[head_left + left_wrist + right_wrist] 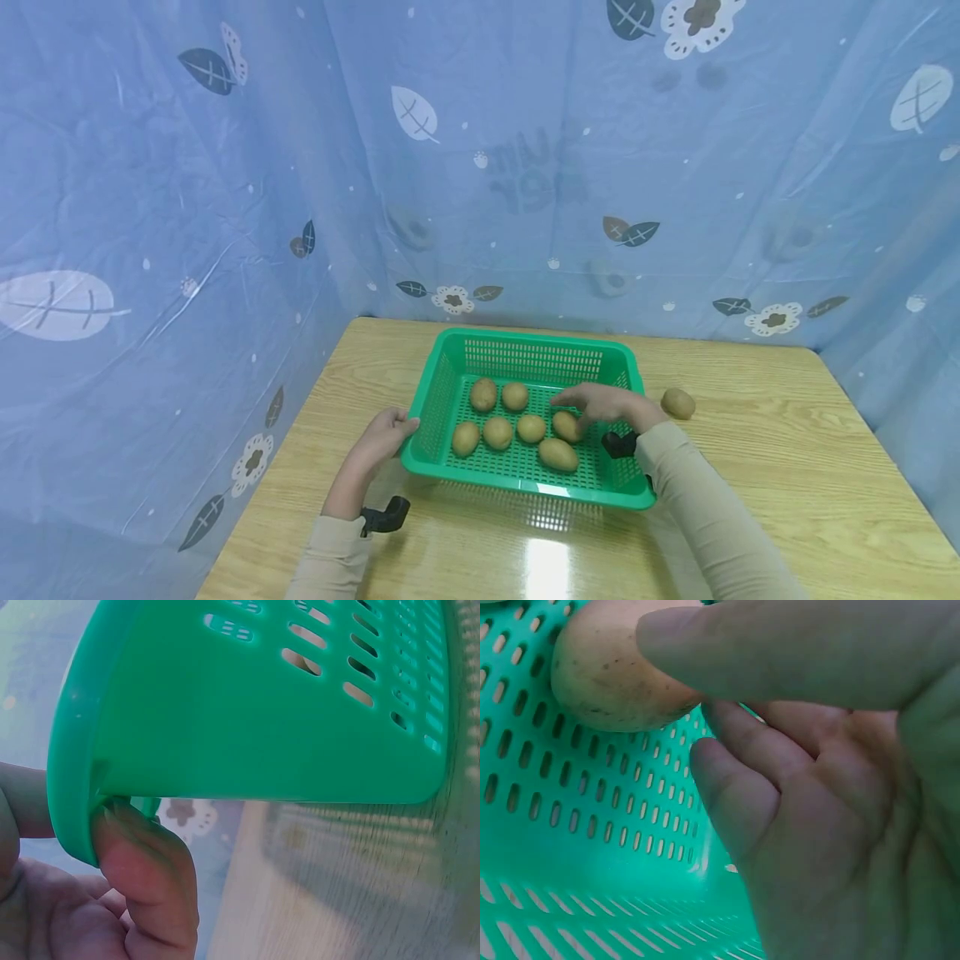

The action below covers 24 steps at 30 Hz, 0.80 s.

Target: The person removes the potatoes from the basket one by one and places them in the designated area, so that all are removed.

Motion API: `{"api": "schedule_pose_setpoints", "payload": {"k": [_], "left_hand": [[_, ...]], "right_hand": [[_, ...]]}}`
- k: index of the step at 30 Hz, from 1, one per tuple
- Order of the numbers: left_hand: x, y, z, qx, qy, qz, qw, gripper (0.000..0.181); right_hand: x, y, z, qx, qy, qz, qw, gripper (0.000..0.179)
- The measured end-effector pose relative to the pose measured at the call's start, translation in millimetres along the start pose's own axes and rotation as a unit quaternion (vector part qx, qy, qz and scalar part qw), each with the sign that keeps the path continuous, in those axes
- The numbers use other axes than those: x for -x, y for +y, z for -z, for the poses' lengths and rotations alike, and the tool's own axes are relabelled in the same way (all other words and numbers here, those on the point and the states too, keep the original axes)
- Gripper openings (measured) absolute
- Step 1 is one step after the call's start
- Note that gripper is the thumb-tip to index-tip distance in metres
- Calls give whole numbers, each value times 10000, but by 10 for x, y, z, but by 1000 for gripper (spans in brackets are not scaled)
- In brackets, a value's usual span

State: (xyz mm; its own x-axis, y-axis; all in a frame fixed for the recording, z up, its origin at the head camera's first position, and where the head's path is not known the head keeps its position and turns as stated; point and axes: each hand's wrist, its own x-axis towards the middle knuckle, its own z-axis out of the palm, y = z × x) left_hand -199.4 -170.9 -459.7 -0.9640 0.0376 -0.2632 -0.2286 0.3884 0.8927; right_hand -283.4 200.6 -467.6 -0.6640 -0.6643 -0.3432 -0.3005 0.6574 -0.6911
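"Seven potatoes (pixel 497 433) in the green basket (pixel 525 485)?"
"Yes, and another potato (pixel 678 403) on the bench (pixel 795 450), outside."
"Left hand (pixel 382 437)?"
"Pinching the basket's rim (pixel 73 720)."
"Right hand (pixel 602 402)?"
"Spread loosely over one potato inside (pixel 565 427)."

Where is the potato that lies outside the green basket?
In the head view, the loose potato lies on the table, to the right of the green basket, just beyond the right sleeve.

The basket (pixel 525 485) looks smooth, glossy plastic; the potatoes (pixel 558 456), matt; the table (pixel 795 467), shiny grained wood; the sleeves (pixel 712 517), cloth.
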Motion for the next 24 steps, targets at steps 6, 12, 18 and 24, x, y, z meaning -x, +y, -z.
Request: {"api": "schedule_pose_setpoints", "payload": {"k": [6,12,18,24], "left_hand": [[-12,-9,-1,51,-6,-18,10000,27],[8,18,-2,17,-34,-6,10000,28],[-15,-12,-7,-57,8,15,10000,28],[-34,-43,-13,-52,38,42,10000,27]], "right_hand": [[-19,4,-31,418,-68,-151,9990,59],[-33,-2,-48,659,-103,-217,9975,61],[-47,-9,-69,841,-123,-252,9961,63],[-51,-7,-87,791,-50,-302,9964,63]]}}
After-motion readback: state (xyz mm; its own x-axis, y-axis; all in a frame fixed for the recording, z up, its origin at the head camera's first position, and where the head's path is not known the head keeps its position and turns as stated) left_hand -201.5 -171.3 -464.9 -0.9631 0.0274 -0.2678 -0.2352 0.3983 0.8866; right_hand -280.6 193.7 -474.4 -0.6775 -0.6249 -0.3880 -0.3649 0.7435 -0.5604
